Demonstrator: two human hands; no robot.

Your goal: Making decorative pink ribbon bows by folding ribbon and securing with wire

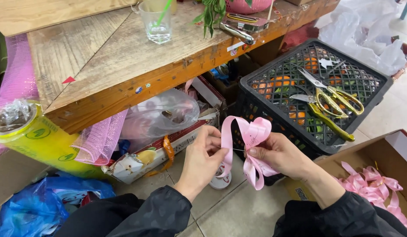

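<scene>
A looped bow of glossy pink satin ribbon (251, 147) is held low in front of the person, above the tiled floor (238, 215) and just before a black plastic lattice crate (273, 94); its loops stand upward and its tails hang down. The right hand (278, 153) is closed around the bow's gathered middle, thumb and fingers pinching it; the left hand (203, 160) is pinched narrow at the bow's left side, fingertips touching the ribbon, with what looks like a thin wire running between the two hands, too fine to tell surely. Both arms wear dark sleeves.

On the crate's top lie gold-handled scissors (333, 101); orange fruit (282, 82) shows through the lattice. To the right an open cardboard box (387, 151) holds more pink ribbon bows (374, 182). Left of the hands, under the worn wooden counter (124, 66), sit a clear plastic bag (161, 116), a flat printed carton (142, 162), pink mesh netting (100, 138), and a yellow-green roll of wrapping film (36, 136); a blue plastic bag (41, 204) lies on the floor nearby. On the counter stand a clear drinking glass with a green straw (156, 22) and a metal stapler (238, 33).
</scene>
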